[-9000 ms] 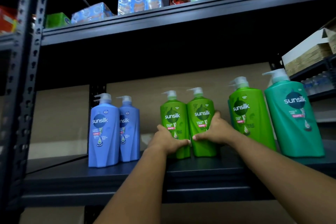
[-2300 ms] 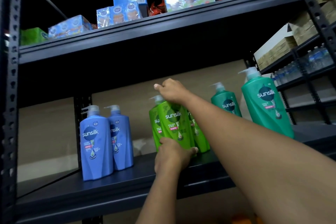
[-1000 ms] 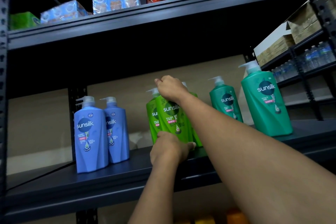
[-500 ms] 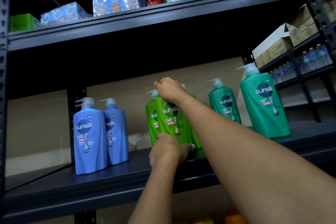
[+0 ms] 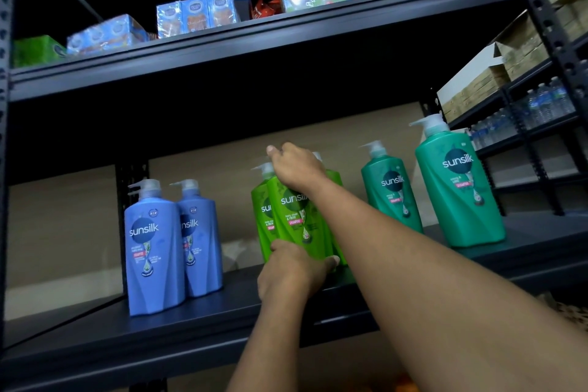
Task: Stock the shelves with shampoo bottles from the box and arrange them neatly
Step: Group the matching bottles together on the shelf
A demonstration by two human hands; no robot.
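A bright green shampoo bottle (image 5: pixel 297 219) stands at the front of a tight green cluster on the dark shelf (image 5: pixel 197 321). My right hand (image 5: pixel 294 165) grips its pump top from above. My left hand (image 5: pixel 291 270) holds its base, fingers curled round the lower front. Another green bottle (image 5: pixel 260 216) stands just behind to the left, and a third is mostly hidden behind my right arm. Two blue bottles (image 5: pixel 152 248) stand together at the left. Two teal bottles (image 5: pixel 458 188) stand to the right, one (image 5: pixel 393 188) set further back.
The upper shelf (image 5: pixel 254 51) carries blue wrapped cartons and a green pack. A steel upright (image 5: pixel 6 137) runs down the left edge. At the right, a neighbouring rack (image 5: pixel 541 111) holds cardboard boxes and water bottles. Bare shelf lies between the blue and green bottles.
Both hands have stayed on the front green bottle over the last second, shifting it only slightly. Nine seconds ago the hands held two green bottles side by side.
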